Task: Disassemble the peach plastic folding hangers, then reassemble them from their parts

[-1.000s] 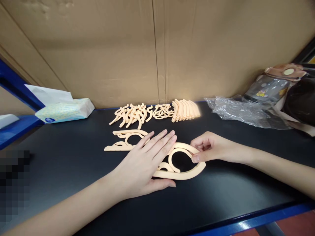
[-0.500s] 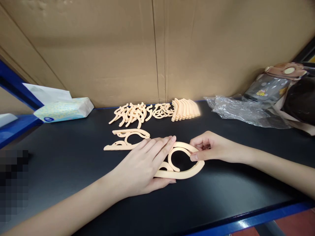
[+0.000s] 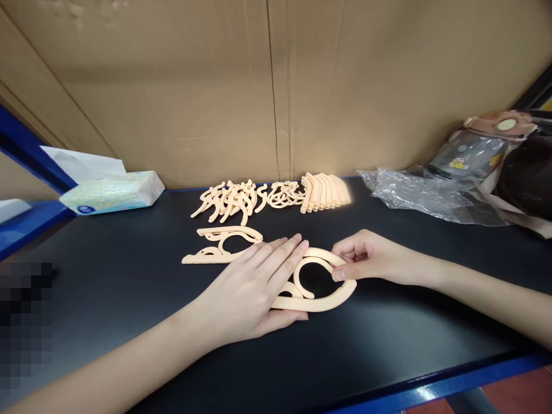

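Note:
A beige plastic folding hanger (image 3: 325, 303) lies on the black table, its curved end pointing right. Across its left part rests my left hand (image 3: 263, 282), gripping it between the fingers on the far edge and the thumb on the near edge. My right hand (image 3: 357, 259) pinches the far side of the curved end between thumb and bent fingers. The palm of my left hand hides the hanger's left portion. Just beyond that hand lies a second folding hanger (image 3: 207, 259), partly covered by the fingers.
Loose curved beige pieces (image 3: 233, 198), ring-like pieces (image 3: 284, 194) and a row of beige arms (image 3: 325, 192) lie along the cardboard wall (image 3: 194, 92). A tissue pack (image 3: 114, 192) stands at left. Clear plastic bags (image 3: 426, 192) and a bottle (image 3: 468, 152) are at right.
The curved end of the held hanger has shifted very slightly away and to the left. The fingers of my left hand have spread a little; the right hand stays at its place.

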`<action>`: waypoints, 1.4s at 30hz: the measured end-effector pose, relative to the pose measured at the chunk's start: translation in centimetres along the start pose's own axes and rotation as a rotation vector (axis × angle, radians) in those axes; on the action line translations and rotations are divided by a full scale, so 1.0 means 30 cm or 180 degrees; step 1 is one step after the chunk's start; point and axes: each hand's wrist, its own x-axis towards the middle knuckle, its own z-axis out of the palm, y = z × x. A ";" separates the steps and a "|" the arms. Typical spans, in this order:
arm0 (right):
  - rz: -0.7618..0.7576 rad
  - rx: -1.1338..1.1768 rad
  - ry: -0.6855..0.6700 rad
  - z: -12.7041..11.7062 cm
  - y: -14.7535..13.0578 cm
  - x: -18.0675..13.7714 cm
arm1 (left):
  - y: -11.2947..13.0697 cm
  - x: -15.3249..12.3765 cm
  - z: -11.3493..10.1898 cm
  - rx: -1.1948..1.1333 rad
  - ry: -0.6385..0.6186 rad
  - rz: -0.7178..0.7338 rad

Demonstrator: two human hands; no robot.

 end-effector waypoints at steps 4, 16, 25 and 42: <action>0.0003 -0.0011 -0.0015 0.000 -0.001 0.000 | 0.000 0.003 -0.008 0.0092 0.0050 0.0076; -0.0285 -0.0018 -0.0016 0.003 0.007 0.002 | 0.008 -0.009 0.002 -0.0819 0.0178 -0.0385; -0.0519 0.0009 0.0627 -0.026 0.024 0.012 | -0.120 0.005 -0.075 -0.1289 -0.0040 -0.1367; -0.0201 -0.0380 0.0383 -0.036 0.015 0.012 | -0.356 -0.112 -0.141 -0.1114 -0.0809 -0.1220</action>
